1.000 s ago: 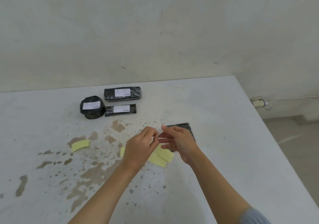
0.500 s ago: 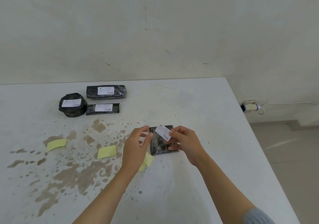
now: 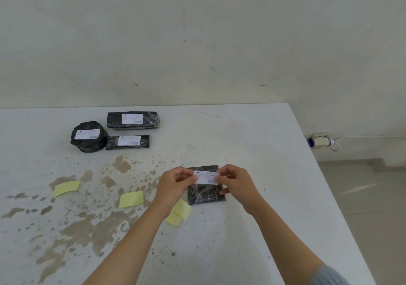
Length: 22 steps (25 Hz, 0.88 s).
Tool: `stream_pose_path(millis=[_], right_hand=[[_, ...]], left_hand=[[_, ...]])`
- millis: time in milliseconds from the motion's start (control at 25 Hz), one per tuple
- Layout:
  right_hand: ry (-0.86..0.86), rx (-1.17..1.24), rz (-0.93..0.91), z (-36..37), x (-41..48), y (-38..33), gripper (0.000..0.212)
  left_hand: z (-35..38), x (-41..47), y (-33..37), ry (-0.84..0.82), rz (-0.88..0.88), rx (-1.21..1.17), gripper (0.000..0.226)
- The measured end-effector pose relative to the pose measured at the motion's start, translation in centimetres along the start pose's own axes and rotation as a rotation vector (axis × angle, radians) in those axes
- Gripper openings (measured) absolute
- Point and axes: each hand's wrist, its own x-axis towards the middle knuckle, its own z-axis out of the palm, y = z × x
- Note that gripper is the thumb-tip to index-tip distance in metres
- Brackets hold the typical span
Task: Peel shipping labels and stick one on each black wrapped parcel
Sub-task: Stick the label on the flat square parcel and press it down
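Now pinched between left hand (image 3: 175, 182) and right hand (image 3: 236, 180): white printed label (image 3: 206, 178), over fourth, unlabelled black wrapped parcel (image 3: 206, 193); three far-left parcels (image 3: 114, 132) labelled.

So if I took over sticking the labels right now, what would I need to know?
Left hand and right hand each pinch one end of a peeled white label, holding it over the flat black parcel near the table's front right.
Done: the round parcel, the long parcel and the slim parcel at the back left each carry a label.
Yellow backing strips lie scattered on the table.
Left: press this label flat onto the last parcel.
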Motion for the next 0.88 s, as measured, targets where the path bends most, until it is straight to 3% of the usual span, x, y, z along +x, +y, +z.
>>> stream_pose_path(millis=[200,400,560,720,880], right_hand=[[0.153,-0.066,-0.017,0.7,1.2,0.8,0.008],[0.232,-0.155,0.018,1.3,1.8,1.1,0.004],[0.200,-0.178,0.023,1.7,2.3,1.1,0.015],[0.186,-0.238,0.074,1.9,2.9,1.5,0.007],[0.162,-0.386,0.084,2.0,3.1,1.8,0.013]], left_hand=[[0.9,0.6,-0.7,0.118,0.138,0.254,0.004],[1.1,1.2,-1.6,0.134,0.096,0.331,0.005],[1.3,1.8,-1.7,0.135,0.125,0.385,0.007],[1.8,2.3,-1.5,0.143,0.090,0.423,0.008],[2.3,2.4,-1.6,0.126,0.072,0.509,0.010]])
